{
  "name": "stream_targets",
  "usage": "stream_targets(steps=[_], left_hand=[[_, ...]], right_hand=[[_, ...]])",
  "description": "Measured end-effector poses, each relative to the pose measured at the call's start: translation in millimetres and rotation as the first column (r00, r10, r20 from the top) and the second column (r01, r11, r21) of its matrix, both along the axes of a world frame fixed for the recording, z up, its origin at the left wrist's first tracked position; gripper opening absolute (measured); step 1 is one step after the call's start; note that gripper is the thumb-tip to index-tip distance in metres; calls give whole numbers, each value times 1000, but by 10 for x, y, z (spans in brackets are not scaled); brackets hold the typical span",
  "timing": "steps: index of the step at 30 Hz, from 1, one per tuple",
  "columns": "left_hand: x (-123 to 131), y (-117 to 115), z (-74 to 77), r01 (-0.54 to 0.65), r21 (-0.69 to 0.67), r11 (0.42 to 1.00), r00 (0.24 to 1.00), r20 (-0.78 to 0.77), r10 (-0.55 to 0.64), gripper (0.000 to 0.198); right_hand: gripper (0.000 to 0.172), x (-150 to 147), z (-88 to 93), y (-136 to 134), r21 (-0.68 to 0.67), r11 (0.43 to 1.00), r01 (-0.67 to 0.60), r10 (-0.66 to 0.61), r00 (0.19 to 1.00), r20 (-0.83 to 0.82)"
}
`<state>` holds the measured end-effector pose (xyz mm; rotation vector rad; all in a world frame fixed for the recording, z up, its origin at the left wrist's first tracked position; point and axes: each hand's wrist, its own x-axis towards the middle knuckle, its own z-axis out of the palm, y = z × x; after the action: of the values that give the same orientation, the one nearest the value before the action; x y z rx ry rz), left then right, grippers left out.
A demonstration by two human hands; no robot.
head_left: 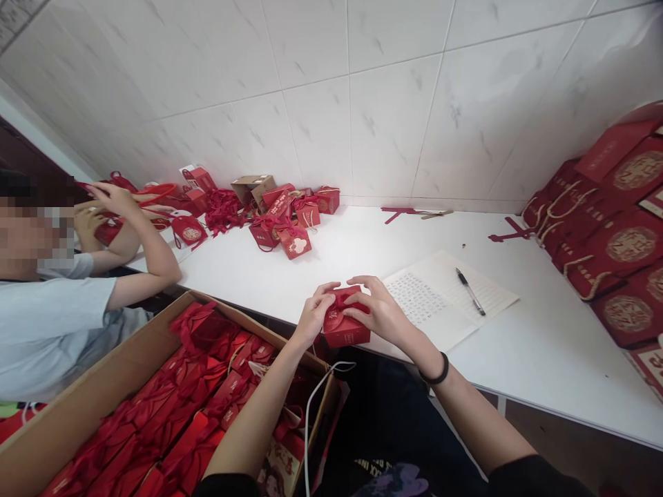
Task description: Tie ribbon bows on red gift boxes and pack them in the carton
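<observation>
Fingers point(327, 290) of left hand point(313, 316) and right hand point(382, 314) closed around red box point(346, 333), pinching ribbon point(342, 301) on top, at near edge of table point(362, 241). Paper point(440, 307) with pen point(470, 291) just right. Carton point(62, 422) of red packs near left. Another person's hand point(111, 197) far left.

A white table point(543, 331) carried a written sheet point(429, 304); small red boxes point(290, 221) lay well left of the sheet, red bags point(611, 241) to its right.
</observation>
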<state>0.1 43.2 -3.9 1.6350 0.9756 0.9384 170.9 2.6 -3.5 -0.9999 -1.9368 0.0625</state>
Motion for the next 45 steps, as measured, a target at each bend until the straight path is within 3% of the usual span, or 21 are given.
stream_targets(steps=[7,14,18,21,23,26,30,33,39,45], left_hand=[[-109,38,51,0,126,992,992,-129,16,30],[-186,4,118,-29,277,960,951,-287,112,29],[-226,-82,111,-67,417,907,904,-359,232,26],[-216,-198,105,-93,551,829,882,-340,325,20],[-186,-285,106,-107,602,791,887,-303,350,17],[-136,-384,111,-114,584,803,901,-279,331,14],[-104,-425,109,-156,516,843,902,-273,334,2],[-95,-424,95,-175,485,857,902,-269,337,4],[-84,-446,35,-188,472,861,912,-241,331,4],[-88,-451,7,-172,493,853,915,-241,324,6]], right_hand=[[14,13,23,31,31,1000,-5,3,998,63],[20,120,111,-29,96,991,88,-106,974,201],[28,168,136,-118,167,977,131,-178,934,310],[31,165,124,-197,183,975,124,-184,915,360],[25,139,107,-244,119,985,126,-159,931,329],[30,70,75,-295,-73,979,189,-173,967,184],[41,-48,43,-318,-281,907,315,-294,949,116],[39,-121,39,-305,-380,867,322,-325,944,60],[25,-202,28,-239,-479,827,294,-392,913,-115],[26,-214,18,-158,-581,782,227,-423,878,-226]])
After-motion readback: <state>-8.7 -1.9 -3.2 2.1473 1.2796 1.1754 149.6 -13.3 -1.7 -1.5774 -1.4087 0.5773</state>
